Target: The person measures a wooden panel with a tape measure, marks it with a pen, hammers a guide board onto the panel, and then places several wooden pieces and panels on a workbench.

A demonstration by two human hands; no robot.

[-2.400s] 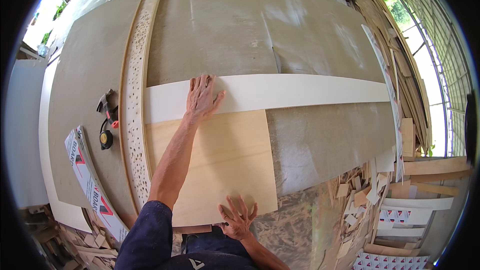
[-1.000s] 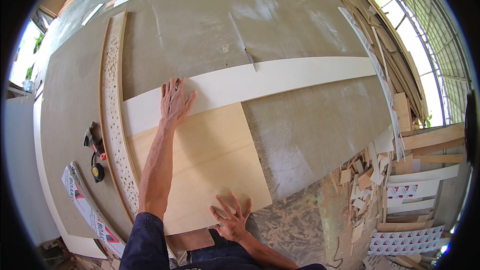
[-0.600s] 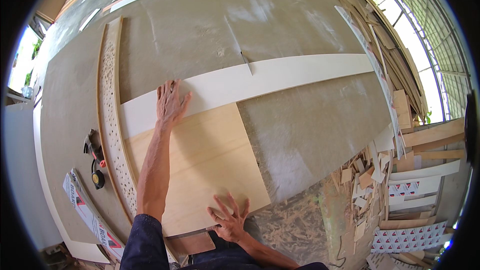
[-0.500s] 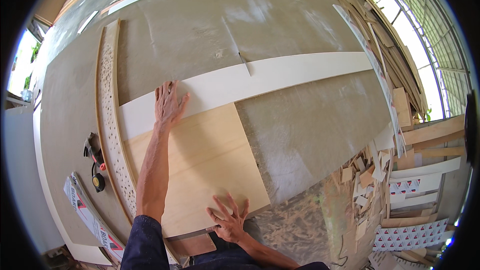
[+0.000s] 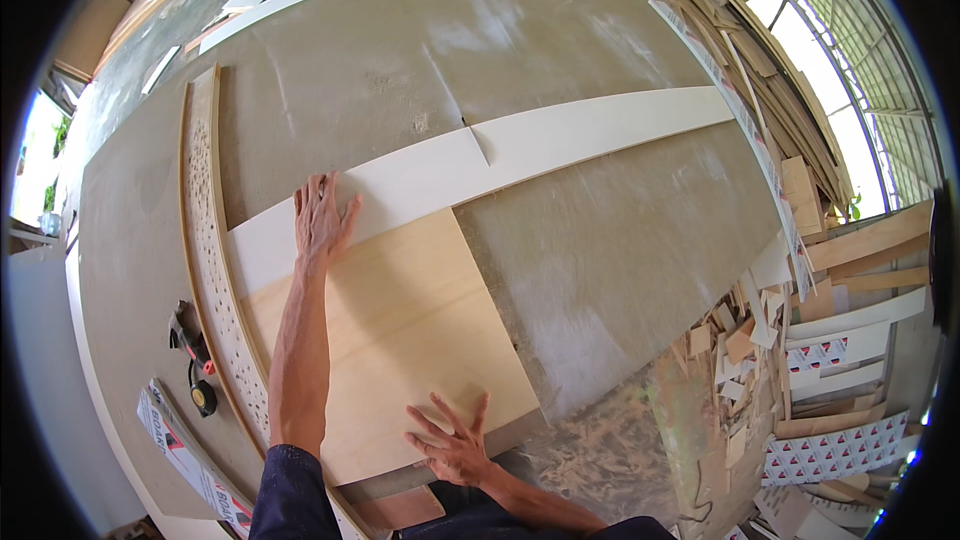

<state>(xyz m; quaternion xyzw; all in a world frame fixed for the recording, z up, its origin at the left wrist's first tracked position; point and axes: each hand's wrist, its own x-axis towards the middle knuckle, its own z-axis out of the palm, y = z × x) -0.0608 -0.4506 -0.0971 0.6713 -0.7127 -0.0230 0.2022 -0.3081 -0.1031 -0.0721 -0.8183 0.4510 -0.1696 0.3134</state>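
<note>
My left hand (image 5: pixel 325 223) lies flat with fingers stretched over a long white board (image 5: pixel 540 135), its wrist crossing the near edge. Against that edge sits a pale plywood panel (image 5: pixel 400 320), roughly square. Near the panel's front edge, my right hand (image 5: pixel 452 440) rests on the wood with its fingers spread. Both hands hold nothing. At the left ends of panel and board runs a long strip with many small holes (image 5: pixel 203 210) and raised edges. A thin dark line (image 5: pixel 478 145) crosses the white board partway along.
Left of the strip lie a black and red hand tool (image 5: pixel 186 335), a black and yellow tape measure (image 5: pixel 203 399) and a printed board strip (image 5: pixel 190 455). Another strip (image 5: pixel 735 100) lies along the right side of the large worktop (image 5: pixel 600 270). Wood offcuts (image 5: pixel 735 345) pile up beyond it.
The view has shifted slightly, so the whole scene sits a little differently in the picture. Both hands stay on the boards in about the same places.
</note>
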